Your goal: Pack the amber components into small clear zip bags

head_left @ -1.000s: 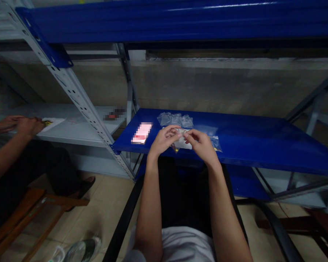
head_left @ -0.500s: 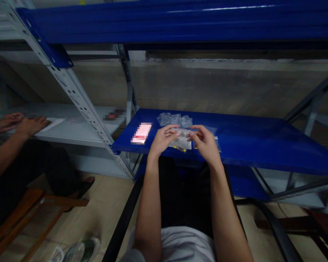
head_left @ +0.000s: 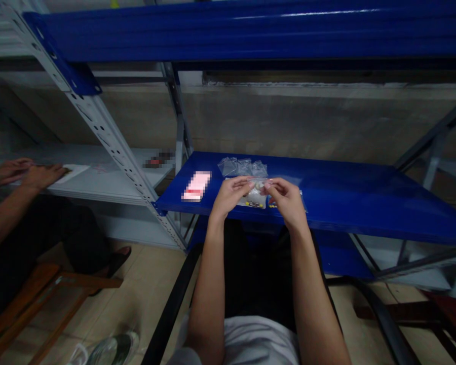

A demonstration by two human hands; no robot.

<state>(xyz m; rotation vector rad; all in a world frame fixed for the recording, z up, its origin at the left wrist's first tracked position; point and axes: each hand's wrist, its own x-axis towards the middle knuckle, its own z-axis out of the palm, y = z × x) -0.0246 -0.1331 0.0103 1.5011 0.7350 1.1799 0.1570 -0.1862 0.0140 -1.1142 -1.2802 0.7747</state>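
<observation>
A small clear plastic bag (head_left: 257, 197) hangs upright between my hands, its top edge pinched from both sides. Small yellow-ended pieces lie in its bottom; they are too small to name. My left hand (head_left: 232, 195) is closed on the bag's left upper edge. On the right upper edge, the thumb and fingers of my right hand (head_left: 285, 195) are closed as well. Partly hidden by my right hand, another small bag (head_left: 272, 204) with red and yellow bits lies on the blue shelf (head_left: 349, 197). Several flat clear bags (head_left: 244, 166) lie in a row behind my hands.
A pixelated phone-like slab (head_left: 196, 186) lies left on the shelf. A metal rack post (head_left: 110, 137) divides it from a grey shelf (head_left: 99, 187), where another person's hands (head_left: 41, 173) rest. Overhead runs a blue beam (head_left: 251, 30). Black chair armrests (head_left: 173, 304) flank me.
My hands have drawn slightly closer together along the bag's top edge. The bag hangs straighter, and the yellow-ended pieces have shifted slightly right. More of the right-hand bag shows.
</observation>
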